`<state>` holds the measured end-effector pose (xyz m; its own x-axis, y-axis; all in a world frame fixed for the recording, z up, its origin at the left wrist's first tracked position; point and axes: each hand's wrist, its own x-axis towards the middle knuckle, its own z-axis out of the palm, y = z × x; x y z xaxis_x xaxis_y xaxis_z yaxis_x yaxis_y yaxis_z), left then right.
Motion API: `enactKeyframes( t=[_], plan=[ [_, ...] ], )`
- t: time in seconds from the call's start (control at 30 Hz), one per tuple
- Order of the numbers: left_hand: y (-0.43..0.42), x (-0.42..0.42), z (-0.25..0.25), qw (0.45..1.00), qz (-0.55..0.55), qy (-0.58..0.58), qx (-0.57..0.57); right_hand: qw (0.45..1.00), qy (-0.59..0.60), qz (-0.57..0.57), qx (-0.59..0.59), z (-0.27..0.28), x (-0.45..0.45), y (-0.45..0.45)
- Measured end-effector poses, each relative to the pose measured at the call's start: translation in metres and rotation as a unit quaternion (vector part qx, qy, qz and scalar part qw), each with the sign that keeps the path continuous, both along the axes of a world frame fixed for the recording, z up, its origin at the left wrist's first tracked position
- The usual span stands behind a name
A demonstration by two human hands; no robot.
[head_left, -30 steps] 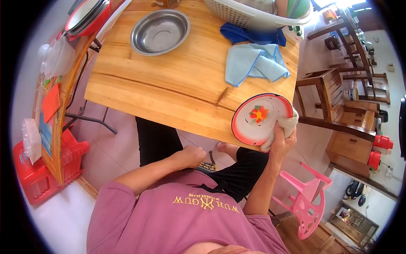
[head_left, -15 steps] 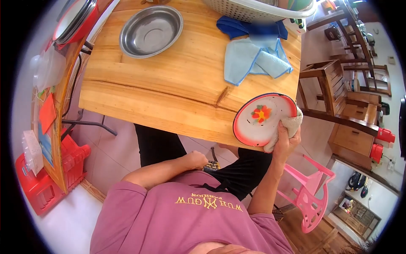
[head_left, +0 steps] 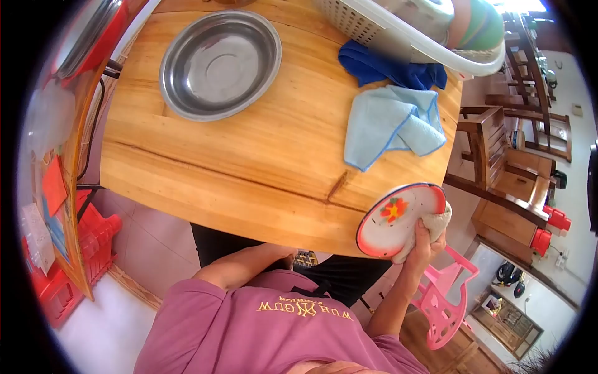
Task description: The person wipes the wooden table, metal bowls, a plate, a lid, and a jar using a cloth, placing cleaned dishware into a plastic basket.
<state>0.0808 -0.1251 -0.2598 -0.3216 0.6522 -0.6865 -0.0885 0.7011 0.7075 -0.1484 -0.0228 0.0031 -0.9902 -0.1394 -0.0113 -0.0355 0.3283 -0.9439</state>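
Note:
My right hand [head_left: 422,247] grips a beige cloth [head_left: 437,223], folded over the right rim of an enamel plate [head_left: 389,230]. The plate is white with a red border, a dark edge and an orange-red flower. It is tilted at the front right corner of the wooden table [head_left: 249,162]. Low beside the table's front edge, over my lap, my left hand [head_left: 285,252] is curled closed, with no object visible in it. A light blue cloth [head_left: 380,124] lies behind the plate, with a dark blue cloth [head_left: 392,67] beyond it.
A steel basin [head_left: 221,65] sits at the table's back left, and a white perforated basket [head_left: 398,37] holding dishes at the back right. Red crates [head_left: 93,243] stand at the left, a pink plastic chair [head_left: 443,299] at the lower right, and wooden chairs [head_left: 489,146] beyond the table.
The table and its objects appear larger and mostly lower in view. The plate and my right hand are lower, still together. My left hand also appears lower, nearer my shirt.

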Motion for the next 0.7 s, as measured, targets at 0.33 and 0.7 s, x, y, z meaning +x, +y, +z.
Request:
enactKeyframes(
  t=[0.33, 0.7],
  plan=[
    [-0.012, -0.007, -0.001, 0.999, 0.04, -0.005, 0.018, 0.997, -0.075, -0.005, 0.012, 0.008, -0.006, -0.003],
    [-0.039, -0.022, 0.016, 0.997, 0.074, 0.023, -0.005, 0.992, -0.126, -0.006, -0.028, 0.013, -0.014, 0.0]
  ],
)
